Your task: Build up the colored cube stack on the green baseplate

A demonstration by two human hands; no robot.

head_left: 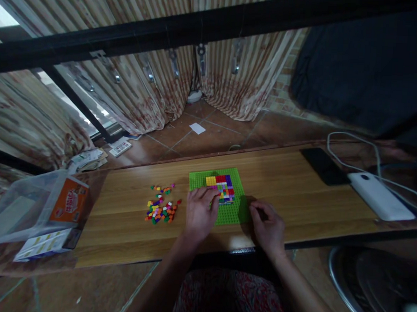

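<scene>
On the wooden table a green studded baseplate (240, 209) carries a low structure of toy bricks (223, 180) in yellow, red, blue, white and purple. Over the plate's left part, my left hand (201, 209) has its fingers curled together, with thumb and fingertips at the structure's left side; whatever they grip is hidden. My right hand (269, 224) rests by the plate's right edge, thumb and index finger drawn together; anything between them is too small to make out. Left of the plate lies a loose pile of small coloured bricks (161, 212).
At the table's right end are a black phone (325, 166) and a white power strip (379, 196) with a white cable (375, 148). A clear plastic bin (24, 207) and an orange box (69, 200) stand at the left end. Clips hang from a dark bar (201, 27) beyond.
</scene>
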